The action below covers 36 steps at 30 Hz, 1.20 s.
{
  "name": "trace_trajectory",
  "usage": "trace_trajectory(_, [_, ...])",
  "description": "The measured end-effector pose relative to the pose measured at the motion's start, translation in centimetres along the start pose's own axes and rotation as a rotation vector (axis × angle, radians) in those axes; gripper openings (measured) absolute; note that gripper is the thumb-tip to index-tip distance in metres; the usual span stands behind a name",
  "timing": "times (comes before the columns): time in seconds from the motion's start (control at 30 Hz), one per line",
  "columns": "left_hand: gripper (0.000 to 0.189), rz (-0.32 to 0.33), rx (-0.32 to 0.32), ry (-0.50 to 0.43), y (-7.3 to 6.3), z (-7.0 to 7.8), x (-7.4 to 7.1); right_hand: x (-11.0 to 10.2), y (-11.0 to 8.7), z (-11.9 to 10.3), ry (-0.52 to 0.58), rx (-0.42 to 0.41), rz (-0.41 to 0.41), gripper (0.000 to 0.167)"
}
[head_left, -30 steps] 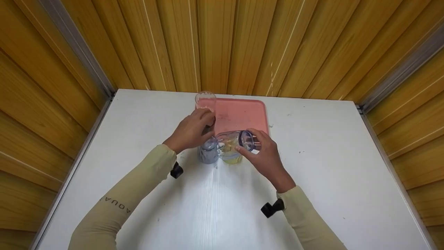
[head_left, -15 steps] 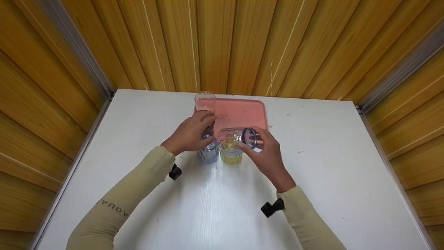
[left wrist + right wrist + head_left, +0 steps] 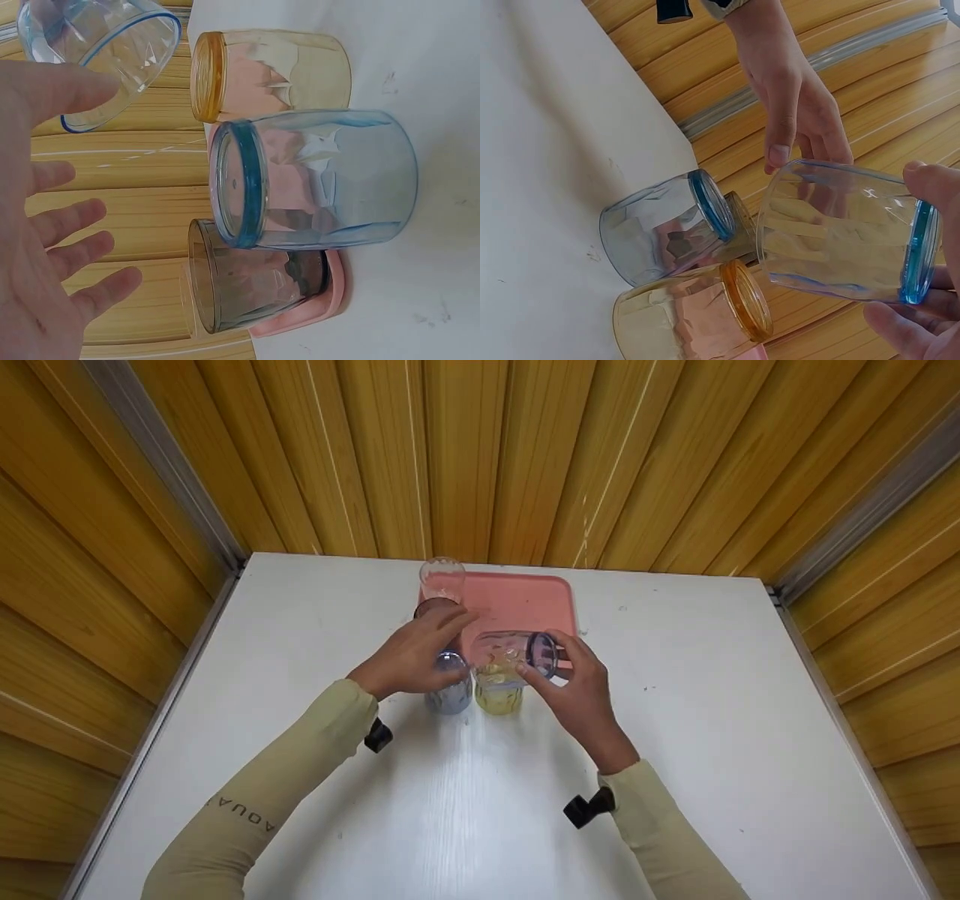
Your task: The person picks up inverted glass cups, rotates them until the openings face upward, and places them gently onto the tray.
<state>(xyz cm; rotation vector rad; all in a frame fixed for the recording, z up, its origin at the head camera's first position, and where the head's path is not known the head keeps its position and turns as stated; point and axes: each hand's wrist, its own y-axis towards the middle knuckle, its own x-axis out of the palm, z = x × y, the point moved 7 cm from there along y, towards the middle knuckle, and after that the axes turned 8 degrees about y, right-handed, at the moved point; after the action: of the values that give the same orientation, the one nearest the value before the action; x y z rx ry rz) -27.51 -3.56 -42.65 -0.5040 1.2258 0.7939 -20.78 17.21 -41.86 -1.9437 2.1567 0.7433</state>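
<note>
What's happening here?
A person's right hand grips a see-through blue cup near its thick base, tipped on its side. The left hand hovers with fingers extended, holding nothing. A second blue cup and a yellow cup stand upside down on the table. Behind them, a dark cup stands upright on the pink tray, with a clear cup toward its far left corner.

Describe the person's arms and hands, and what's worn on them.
The left sleeve and right sleeve are pale khaki and long, the left with dark lettering seeming to read AQUA. Each ends near a small black device. The left hand and right hand wear no gloves.
</note>
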Motion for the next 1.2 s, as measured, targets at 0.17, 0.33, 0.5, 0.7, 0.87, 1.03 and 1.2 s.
trace_trajectory(0.17, [0.092,-0.022,-0.013,-0.036,0.0,0.1,0.3,0.0,0.0,0.1,0.004,0.000,0.010,0.061])
trace_trajectory(0.33, [0.093,-0.032,-0.021,-0.044,-0.1,0.2,0.5,0.0,0.0,0.2,0.010,0.000,0.018,0.061])
trace_trajectory(0.5, [0.095,-0.043,-0.020,-0.059,-0.1,0.4,0.6,0.1,0.0,0.3,0.014,0.003,0.028,0.061])
trace_trajectory(0.7, [0.096,-0.048,-0.027,-0.100,-0.1,0.6,0.9,0.2,0.0,0.3,0.023,-0.002,0.034,0.062])
trace_trajectory(0.87, [0.096,-0.028,-0.007,-0.122,0.0,0.8,0.9,0.2,0.0,0.3,0.044,0.006,0.034,0.063])
trace_trajectory(1.03, [0.094,-0.005,0.020,-0.113,0.0,1.1,0.8,0.3,-0.1,0.2,0.083,0.015,0.028,0.062])
trace_trajectory(1.2, [0.097,0.014,0.041,-0.127,0.1,1.5,0.8,0.3,-0.1,0.3,0.104,0.020,0.029,0.063])
